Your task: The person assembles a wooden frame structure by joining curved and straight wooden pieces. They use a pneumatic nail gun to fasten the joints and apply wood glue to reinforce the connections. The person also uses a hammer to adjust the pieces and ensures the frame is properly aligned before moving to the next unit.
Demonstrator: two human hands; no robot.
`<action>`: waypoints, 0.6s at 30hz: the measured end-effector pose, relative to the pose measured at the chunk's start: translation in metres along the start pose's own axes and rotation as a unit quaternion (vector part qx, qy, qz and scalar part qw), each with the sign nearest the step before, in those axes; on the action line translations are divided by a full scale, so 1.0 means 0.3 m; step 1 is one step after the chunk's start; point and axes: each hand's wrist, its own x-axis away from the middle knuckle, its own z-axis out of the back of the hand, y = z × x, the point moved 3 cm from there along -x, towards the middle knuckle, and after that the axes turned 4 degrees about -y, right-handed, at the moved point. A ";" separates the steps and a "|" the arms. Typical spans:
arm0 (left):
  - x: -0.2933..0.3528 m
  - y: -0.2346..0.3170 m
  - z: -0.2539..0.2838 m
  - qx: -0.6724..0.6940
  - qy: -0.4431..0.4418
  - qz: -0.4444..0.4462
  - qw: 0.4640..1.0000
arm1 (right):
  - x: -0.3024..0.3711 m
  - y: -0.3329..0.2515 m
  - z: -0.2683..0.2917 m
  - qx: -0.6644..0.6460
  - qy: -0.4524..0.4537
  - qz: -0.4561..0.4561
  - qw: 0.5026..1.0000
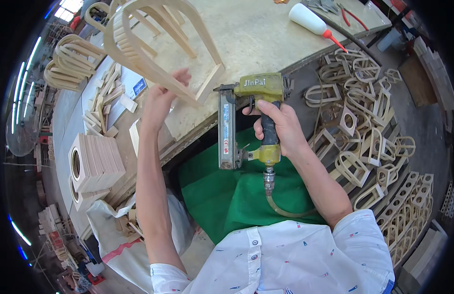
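A beige-topped workbench (256, 46) spans twelve o'clock; the left hand (160, 100) bends around an arched pale-wood frame (210, 84) at eleven, grip unclear; the right hand (284, 125) clasps a yellow-green nail gun (261, 87).

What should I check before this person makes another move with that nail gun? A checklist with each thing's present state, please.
1. Nail gun held: ok, the right hand has its grip around the handle.
2. Hose attached: ok, it runs from the coupling below the handle.
3. Left hand at the wooden frame: ok; how firmly, cannot tell.
4. Nails loaded: cannot tell, the inside is hidden.
5. White bottle upright: not ok, lying on its side.
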 end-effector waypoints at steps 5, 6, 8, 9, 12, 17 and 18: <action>-0.162 -0.006 -0.046 0.102 -0.127 -0.011 0.987 | -0.002 -0.003 -0.004 -0.001 -0.007 -0.002 1.000; -0.187 -0.016 -0.064 0.093 -0.144 -0.005 0.985 | -0.002 -0.003 -0.002 -0.004 -0.009 -0.005 1.000; -0.200 -0.029 -0.086 0.109 -0.186 -0.005 0.976 | 0.001 0.000 0.001 -0.012 -0.010 -0.009 1.000; -0.205 -0.030 -0.100 0.119 -0.206 -0.005 0.971 | -0.002 0.003 0.003 -0.015 -0.009 -0.013 1.000; -0.205 -0.023 -0.111 0.126 -0.194 0.003 0.973 | -0.007 -0.002 0.006 -0.017 -0.007 -0.015 1.000; -0.195 -0.026 -0.109 0.107 -0.174 0.009 0.979 | -0.013 -0.007 0.011 -0.014 -0.016 -0.024 0.999; -0.195 -0.027 -0.108 0.105 -0.170 0.008 0.980 | -0.013 -0.007 0.012 -0.013 -0.016 -0.026 0.999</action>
